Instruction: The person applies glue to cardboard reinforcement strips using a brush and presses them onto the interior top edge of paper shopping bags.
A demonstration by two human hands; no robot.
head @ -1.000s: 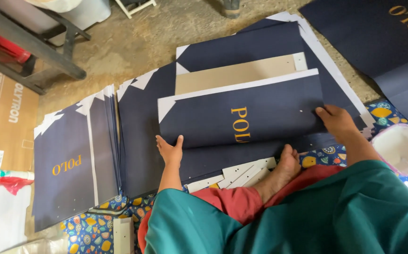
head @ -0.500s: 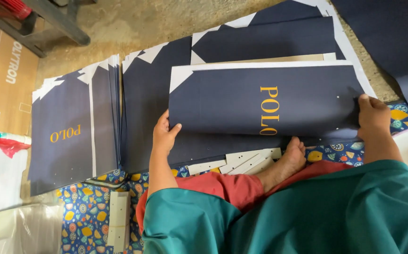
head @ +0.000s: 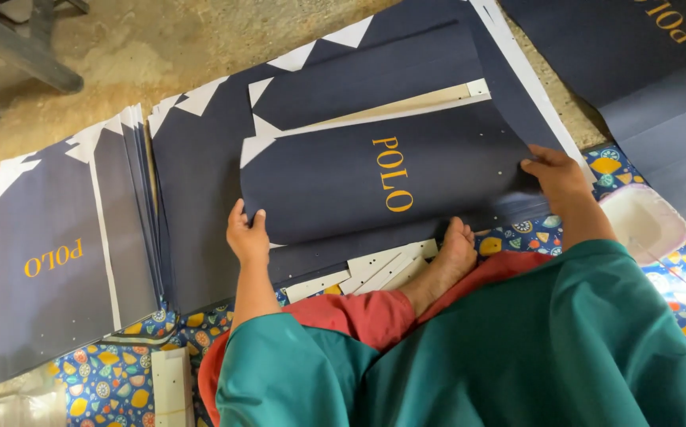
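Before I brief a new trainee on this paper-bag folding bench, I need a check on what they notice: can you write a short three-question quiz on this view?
1. True or false: both hands grip the curved navy sheet at its opposite edges.
2. Which lies just nearer the person than that sheet, beside the bare foot? A) white punched card strips B) scissors C) a glue brush
3. Fill in: the stack of flat navy sheets lies to the person's ____ side.

Key:
1. True; the left hand holds one edge and the right hand the other.
2. A, the white punched card strips.
3. Left.
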